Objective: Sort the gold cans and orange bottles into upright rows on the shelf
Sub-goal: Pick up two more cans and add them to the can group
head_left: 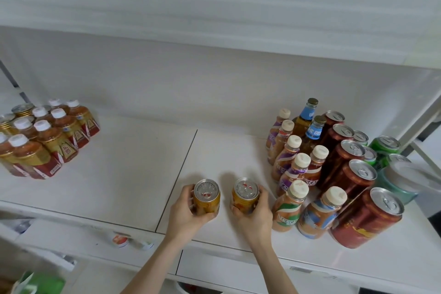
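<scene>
My left hand grips a gold can that stands upright near the front of the white shelf. Just to its right, my right hand holds a second gold can, also upright. At the far left of the shelf stand several orange bottles with white caps in upright rows. Several more gold cans stand behind them, partly hidden.
On the right stand several coffee bottles, two brown glass bottles, several dark red cans, green cans and a pale green tub. Another shelf board hangs overhead. Loose items lie on the lower level.
</scene>
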The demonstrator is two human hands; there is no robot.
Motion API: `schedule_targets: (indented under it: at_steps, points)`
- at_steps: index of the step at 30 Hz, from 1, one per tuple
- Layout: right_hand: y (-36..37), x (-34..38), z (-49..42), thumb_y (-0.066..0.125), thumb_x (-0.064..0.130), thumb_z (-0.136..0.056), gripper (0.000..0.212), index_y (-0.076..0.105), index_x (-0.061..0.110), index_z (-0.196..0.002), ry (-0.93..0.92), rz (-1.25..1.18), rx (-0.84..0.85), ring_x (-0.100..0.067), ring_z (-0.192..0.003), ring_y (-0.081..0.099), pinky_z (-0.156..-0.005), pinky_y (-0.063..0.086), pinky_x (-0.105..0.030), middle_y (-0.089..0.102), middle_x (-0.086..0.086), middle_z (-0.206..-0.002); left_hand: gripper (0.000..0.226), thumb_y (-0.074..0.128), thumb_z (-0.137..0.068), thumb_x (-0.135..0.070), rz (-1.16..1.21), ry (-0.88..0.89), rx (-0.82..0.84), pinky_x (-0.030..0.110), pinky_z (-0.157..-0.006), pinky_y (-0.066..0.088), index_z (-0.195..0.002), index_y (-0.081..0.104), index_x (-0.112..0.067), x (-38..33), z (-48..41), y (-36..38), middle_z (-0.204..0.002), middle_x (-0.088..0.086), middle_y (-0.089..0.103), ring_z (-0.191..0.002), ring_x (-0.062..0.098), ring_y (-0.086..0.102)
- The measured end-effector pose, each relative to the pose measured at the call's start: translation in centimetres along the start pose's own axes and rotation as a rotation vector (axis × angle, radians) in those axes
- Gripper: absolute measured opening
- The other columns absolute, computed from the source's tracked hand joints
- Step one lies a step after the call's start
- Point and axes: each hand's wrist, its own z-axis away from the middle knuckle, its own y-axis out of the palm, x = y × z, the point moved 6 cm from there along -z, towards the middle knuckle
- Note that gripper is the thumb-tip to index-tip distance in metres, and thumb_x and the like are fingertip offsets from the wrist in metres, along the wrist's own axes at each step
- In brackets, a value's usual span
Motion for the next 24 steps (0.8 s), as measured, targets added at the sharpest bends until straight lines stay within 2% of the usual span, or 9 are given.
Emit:
schedule_targets:
  at_steps: [4, 6, 10, 14, 21, 24]
  points:
    - [-0.2, 0.1, 1.3, 0.085, 0.030, -0.062, 0.071, 0.045, 0.024, -0.120, 0.005, -0.021, -0.013, -0.015, -0.098, 0.063, -0.082, 0.048, -0.026, 0.065, 0.008, -0.106, 0.070, 0.093, -0.047, -0.023, 0.000, 0.010, 0.011, 0.021, -0.077, 0.055, -0.104, 0.053, -0.033, 0.0, 1.3, -0.3, -0.099, -0.007, 0.071, -0.090, 0.002, 0.068]
    - [-0.2, 0.2, 2.0, 0.086, 0.025, -0.061, 0.071, 0.045, 0.027, -0.118, 0.023, -0.048, -0.016, -0.014, -0.097, 0.064, -0.083, 0.051, -0.028, 0.065, 0.008, -0.105, 0.070, 0.093, -0.048, -0.017, 0.023, 0.009, 0.004, 0.020, -0.077, 0.055, -0.105, 0.054, -0.031, 0.1, 1.8, -0.7, -0.101, -0.007, 0.071, -0.090, 0.002, 0.068]
    - [0.2, 0.8, 3.2, 0.086, 0.020, -0.060, 0.070, 0.045, 0.031, -0.116, 0.022, -0.077, -0.014, -0.009, -0.093, 0.064, -0.084, 0.055, -0.036, 0.064, 0.014, -0.102, 0.072, 0.092, -0.048, -0.010, 0.101, -0.012, -0.004, 0.030, -0.083, 0.057, -0.105, 0.054, -0.032, 0.7, 2.6, -2.0, -0.104, -0.004, 0.070, -0.093, 0.007, 0.068]
    - [1.4, 1.8, 4.4, 0.086, 0.020, -0.059, 0.071, 0.047, 0.032, -0.117, 0.020, -0.097, -0.017, -0.009, -0.095, 0.064, -0.086, 0.055, -0.035, 0.065, 0.013, -0.105, 0.075, 0.092, -0.044, -0.017, 0.113, -0.005, 0.000, 0.034, -0.085, 0.057, -0.106, 0.054, -0.033, 1.1, 2.9, -4.4, -0.106, -0.006, 0.069, -0.094, 0.007, 0.068]
    - [5.4, 4.8, 7.3, 0.086, 0.018, -0.062, 0.070, 0.048, 0.034, -0.118, 0.030, -0.145, -0.067, -0.007, -0.096, 0.062, -0.084, 0.051, -0.029, 0.066, 0.014, -0.104, 0.070, 0.092, -0.049, -0.014, 0.055, 0.055, 0.043, 0.025, -0.082, 0.056, -0.107, 0.055, -0.031, 1.8, 2.8, -10.8, -0.105, -0.006, 0.070, -0.095, 0.002, 0.067]
    - [7.7, 6.2, 9.1, 0.086, 0.016, -0.061, 0.071, 0.047, 0.036, -0.116, 0.053, -0.171, -0.098, -0.004, -0.095, 0.061, -0.084, 0.050, -0.029, 0.064, 0.016, -0.103, 0.069, 0.092, -0.050, -0.011, 0.031, 0.062, 0.079, 0.012, -0.073, 0.052, -0.106, 0.054, -0.030, 2.3, 2.3, -14.4, -0.105, -0.010, 0.068, -0.093, -0.006, 0.064]
